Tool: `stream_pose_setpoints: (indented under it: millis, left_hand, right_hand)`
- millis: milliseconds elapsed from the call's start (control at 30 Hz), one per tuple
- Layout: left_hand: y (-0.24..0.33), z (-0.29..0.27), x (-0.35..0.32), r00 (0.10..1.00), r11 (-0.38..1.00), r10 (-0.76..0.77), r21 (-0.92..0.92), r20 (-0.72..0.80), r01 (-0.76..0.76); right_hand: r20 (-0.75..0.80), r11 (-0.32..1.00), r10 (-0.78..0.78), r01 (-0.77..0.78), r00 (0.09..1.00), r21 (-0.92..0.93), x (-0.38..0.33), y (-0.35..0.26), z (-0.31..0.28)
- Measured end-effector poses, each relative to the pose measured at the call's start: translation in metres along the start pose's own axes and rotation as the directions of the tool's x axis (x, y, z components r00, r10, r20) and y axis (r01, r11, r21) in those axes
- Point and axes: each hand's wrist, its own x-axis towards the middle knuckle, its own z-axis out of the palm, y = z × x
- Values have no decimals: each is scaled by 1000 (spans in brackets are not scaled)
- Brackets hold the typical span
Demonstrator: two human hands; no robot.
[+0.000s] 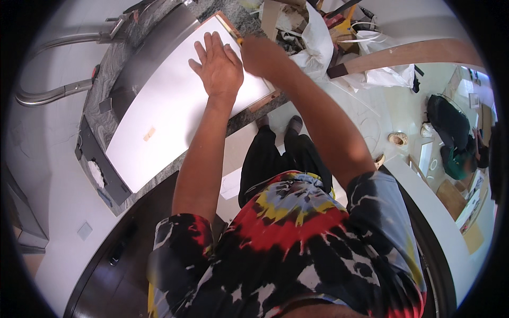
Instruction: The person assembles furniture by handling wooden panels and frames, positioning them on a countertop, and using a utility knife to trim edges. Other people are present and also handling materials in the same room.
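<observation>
White panel (164,100) laid slantwise over a grey-patterned worktop (112,66), with a brown wooden strip (228,24) along its right end and a small beige patch (149,134) toward its lower left. Left hand (216,69) set palm-down on the panel near that right end, fingers straight and parted, gripping nothing. Right hand (263,59) curled closed just beside it, over the panel's edge, apparently around a yellow-orange piece (240,41); mostly hidden by the fist, so cannot tell its kind or full shape. Step in hand, to judge by the pose: steadying the panel with the left while working at its wood-trimmed end with the right. For the next move, probably best to press evenly with the left palm and keep those fingers clear of the fist's path. No brand, label or writing legible on panel or patch; none readable either on the white sack (318,40) of scraps beyond.
</observation>
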Motion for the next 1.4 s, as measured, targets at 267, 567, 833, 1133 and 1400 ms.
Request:
stream_pose_setpoints:
  millis: [267,567,833,1133,1400]
  left_hand:
    - [1,2,0,1000,999,-17,51,4,17]
    - [1,2,-1,1000,998,-20,53,23,19]
    - [3,-5,1,999,999,-21,30,31,20]
    - [8,-7,1,998,999,-33,-27,44,34]
    - [-1,0,-2,997,999,-36,19,67,35]
  right_hand:
    - [84,995,100,-100,992,4,-100,15,-2]
    - [141,975,222,-221,965,-22,-175,21,-3]
    - [0,962,223,-220,975,162,-168,18,-29]
    - [-257,992,-102,118,961,48,30,5,-2]
    - [-71,990,-113,107,991,-87,54,-8,7]
